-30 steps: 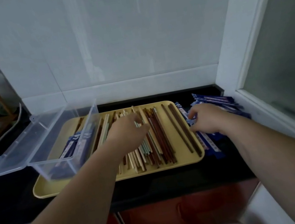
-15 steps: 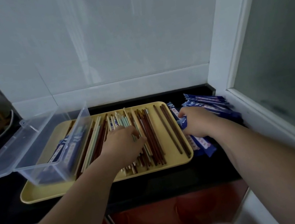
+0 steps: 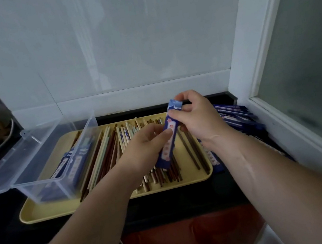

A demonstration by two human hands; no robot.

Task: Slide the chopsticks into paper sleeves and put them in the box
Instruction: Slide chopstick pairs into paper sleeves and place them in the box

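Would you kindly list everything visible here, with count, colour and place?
Black countertop: one, black, underneath.
Rectangular yellow tray: one, yellow, on countertop.
Loose wooden chopsticks: many, brown, cream, pale green, on tray.
Clear plastic box: one, transparent, lid open, tray's left end.
Pile of blue sleeves: many, blue, right of tray.
Blue paper sleeve: one, blue-white, held above tray.
White tiled wall: one, white, behind.
Left hand: one, pinches sleeve's middle.
Right hand: one, pinches sleeve's top.
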